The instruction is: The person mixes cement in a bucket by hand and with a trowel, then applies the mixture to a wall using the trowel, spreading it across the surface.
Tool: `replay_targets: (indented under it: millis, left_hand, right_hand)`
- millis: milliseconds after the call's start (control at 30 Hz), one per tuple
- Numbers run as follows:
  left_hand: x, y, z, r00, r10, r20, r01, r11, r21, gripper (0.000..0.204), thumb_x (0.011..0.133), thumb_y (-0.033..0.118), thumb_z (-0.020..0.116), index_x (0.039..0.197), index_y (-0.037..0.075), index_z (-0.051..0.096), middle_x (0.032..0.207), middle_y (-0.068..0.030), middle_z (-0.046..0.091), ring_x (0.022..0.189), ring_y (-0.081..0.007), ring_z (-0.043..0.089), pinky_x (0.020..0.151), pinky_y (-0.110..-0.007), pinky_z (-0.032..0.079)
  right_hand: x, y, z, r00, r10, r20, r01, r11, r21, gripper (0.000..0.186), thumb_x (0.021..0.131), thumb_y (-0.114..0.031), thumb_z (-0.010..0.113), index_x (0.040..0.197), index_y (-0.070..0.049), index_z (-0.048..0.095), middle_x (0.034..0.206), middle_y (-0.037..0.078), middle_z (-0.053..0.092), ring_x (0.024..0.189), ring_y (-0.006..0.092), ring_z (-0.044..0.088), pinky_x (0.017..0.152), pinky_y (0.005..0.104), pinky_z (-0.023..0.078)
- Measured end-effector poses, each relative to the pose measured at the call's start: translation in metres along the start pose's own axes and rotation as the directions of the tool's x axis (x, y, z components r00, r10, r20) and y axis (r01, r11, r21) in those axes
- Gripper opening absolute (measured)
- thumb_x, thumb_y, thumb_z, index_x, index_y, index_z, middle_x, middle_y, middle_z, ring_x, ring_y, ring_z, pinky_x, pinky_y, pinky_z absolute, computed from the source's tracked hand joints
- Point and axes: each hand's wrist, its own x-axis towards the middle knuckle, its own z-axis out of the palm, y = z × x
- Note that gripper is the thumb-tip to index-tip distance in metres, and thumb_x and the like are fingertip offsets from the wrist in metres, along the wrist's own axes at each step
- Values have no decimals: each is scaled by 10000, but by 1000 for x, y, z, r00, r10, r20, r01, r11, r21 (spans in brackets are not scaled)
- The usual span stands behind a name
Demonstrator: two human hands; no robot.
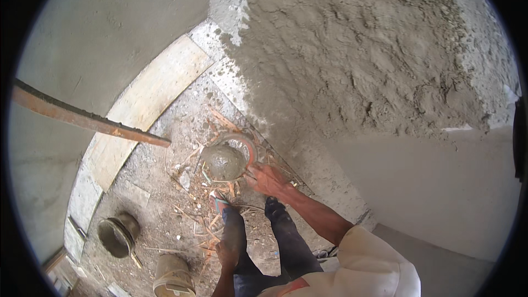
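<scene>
Below the wall, a round pan [252, 148] with a reddish rim stands on the littered floor, with a mound of wet grey mortar [224, 163] in it. My right hand [269, 180] is at the pan's near right edge, its fingers closed on the rim and slightly blurred. Beside my left leg, my left hand [227, 254] rests against the thigh, nothing visible in it; its fingers show only in part. My feet, one in a sandal [219, 202], are just in front of the pan.
Rough wet mortar [352, 49] covers the wall ahead, above a smoother grey band [429, 181]. A wooden beam [93, 115] juts in from the left over a pale board [159, 77]. Dark buckets [116, 236] and a dirty pale bucket [173, 275] stand lower left. Wood scraps [223, 118] litter the floor.
</scene>
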Motion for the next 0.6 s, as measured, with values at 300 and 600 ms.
replay_targets:
  millis: [300,600]
  left_hand:
    - [11,65,-45,975,133,-180,-149,986,-75,596,820,258,792,1257,-107,616,1245,-287,649,1174,-458,611,1045,-505,495]
    - [0,94,-33,955,109,-275,-165,968,-189,531,828,195,746,1213,-159,656,1167,-364,688,1144,-479,669,997,-491,527]
  right_hand:
    - [-112,-183,-330,898,-439,-1,437,894,105,380,1029,-335,629,1121,32,667,844,189,683,759,312,717,636,429,583]
    - [-139,-49,-581,957,252,-147,-23,568,823,231,1063,-230,600,921,-49,577,643,-16,521,436,80,471,340,231,391]
